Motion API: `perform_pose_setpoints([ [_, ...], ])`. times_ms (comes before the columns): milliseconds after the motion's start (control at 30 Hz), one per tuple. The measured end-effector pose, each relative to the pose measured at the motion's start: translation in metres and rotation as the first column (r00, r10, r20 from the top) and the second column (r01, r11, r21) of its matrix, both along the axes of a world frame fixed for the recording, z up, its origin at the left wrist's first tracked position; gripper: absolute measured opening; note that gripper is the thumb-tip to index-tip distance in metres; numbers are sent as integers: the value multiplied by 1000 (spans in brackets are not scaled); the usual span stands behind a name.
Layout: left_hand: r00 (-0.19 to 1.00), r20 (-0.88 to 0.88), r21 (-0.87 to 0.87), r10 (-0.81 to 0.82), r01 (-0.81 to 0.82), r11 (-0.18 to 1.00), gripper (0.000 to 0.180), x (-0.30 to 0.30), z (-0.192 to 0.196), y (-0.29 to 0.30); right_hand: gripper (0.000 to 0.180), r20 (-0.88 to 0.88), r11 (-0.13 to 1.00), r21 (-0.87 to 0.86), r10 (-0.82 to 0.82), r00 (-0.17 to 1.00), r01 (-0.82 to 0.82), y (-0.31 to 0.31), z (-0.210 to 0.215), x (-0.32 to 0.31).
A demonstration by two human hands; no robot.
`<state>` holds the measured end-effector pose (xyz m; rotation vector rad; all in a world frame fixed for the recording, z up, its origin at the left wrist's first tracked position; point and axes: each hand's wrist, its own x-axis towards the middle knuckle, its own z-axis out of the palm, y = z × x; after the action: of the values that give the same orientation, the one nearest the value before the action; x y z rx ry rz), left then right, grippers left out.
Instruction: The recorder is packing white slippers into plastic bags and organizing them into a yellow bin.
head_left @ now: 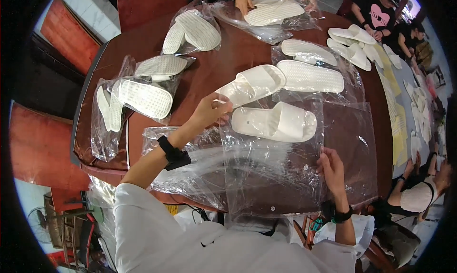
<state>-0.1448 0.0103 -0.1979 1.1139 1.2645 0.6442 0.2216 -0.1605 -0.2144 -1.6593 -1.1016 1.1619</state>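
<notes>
Best gently: my right hand (332, 168) pinches the bag (266, 170) toward the tabletop's (233, 47) near edge, my left hand (212, 110) a slipper (257, 82).

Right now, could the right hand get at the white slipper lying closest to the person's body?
Probably yes: no solid object shows between the right hand and the white slipper. The hand seems to pinch a clear bag, though, and whether it covers the slipper is hard to tell.

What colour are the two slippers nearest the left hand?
Both slippers are plain off-white; the head view, the only one, shows them best.
</notes>
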Motion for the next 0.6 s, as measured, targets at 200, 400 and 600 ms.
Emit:
perform_pose_setpoints([
  [200,979,-204,174,2,34,984,65,-14,-13,-38,11,-86,998,-49,42,995,-46,-14,-6,8],
  [400,920,-388,199,-58,145,969,65,-6,5,-118,10,-82,997,-61,-48,995,43,-14,8,0],
  [600,925,-378,30,-46,62,998,54,8,-17,-180,16,-121,976,-149,-178,977,160,-22,21,-18],
])
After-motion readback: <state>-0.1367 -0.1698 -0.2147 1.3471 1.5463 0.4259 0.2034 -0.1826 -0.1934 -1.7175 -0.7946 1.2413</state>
